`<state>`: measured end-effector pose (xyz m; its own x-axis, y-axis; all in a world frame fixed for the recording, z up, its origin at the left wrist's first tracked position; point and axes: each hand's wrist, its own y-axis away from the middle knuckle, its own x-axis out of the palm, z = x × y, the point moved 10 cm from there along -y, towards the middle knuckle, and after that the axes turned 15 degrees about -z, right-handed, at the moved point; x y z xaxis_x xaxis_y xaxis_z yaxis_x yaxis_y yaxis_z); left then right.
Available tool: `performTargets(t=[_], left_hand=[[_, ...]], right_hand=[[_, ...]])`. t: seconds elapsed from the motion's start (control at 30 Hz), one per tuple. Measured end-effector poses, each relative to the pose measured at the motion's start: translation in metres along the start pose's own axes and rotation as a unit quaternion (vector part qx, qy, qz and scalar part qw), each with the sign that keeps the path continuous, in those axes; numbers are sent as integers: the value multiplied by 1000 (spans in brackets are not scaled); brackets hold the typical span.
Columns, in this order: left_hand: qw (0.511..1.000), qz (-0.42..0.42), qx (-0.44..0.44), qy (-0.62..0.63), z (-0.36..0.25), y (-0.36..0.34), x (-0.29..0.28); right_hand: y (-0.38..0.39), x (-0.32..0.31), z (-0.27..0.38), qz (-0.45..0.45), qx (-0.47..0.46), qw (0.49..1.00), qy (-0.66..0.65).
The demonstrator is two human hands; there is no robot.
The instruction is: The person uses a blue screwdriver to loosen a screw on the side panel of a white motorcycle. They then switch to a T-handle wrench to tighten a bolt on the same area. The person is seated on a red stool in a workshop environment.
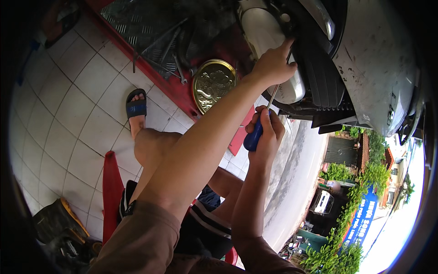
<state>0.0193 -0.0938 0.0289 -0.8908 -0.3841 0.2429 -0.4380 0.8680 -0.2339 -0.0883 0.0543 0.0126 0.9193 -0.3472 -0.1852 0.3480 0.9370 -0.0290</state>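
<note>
My right hand [268,130] is wrapped round the blue handle [254,135] of a screwdriver, its thin metal shaft [273,96] slanting up toward a motorbike. Farther up, my left hand [275,64] lies against the side of the bike, the shaft passing behind it and showing again between thumb and index finger. That index finger stretches toward dark parts beside the pale grey engine cover [258,32]; my other left fingers are mostly hidden, as is the screwdriver's tip. Next to the hands are a black ribbed cover [325,84] and the scuffed silver body panel [378,59].
A round gold-coloured tray [214,82] sits on the red edge of a metal platform [155,75], near several wrenches [179,68]. My sandalled foot [137,107] stands on white floor tiles [102,118]. A red object [112,192] is at lower left; a street [296,169] lies right.
</note>
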Motion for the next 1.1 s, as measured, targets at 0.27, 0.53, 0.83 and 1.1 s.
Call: performTargets(t=[0.27, 0.53, 0.83, 1.1], left_hand=[[1000, -10, -3, 6, 1, 2, 2], [985, 6, -131, 112, 3, 8, -31], [918, 215, -312, -119, -59, 98, -167], [986, 15, -167, 12, -129, 128, -170]], right_hand=[[-1, 1, 7, 6, -25, 999, 42], [16, 39, 10, 131, 153, 970, -137], [27, 104, 48, 336, 178, 848, -369], [38, 131, 86, 406, 150, 724, -537]])
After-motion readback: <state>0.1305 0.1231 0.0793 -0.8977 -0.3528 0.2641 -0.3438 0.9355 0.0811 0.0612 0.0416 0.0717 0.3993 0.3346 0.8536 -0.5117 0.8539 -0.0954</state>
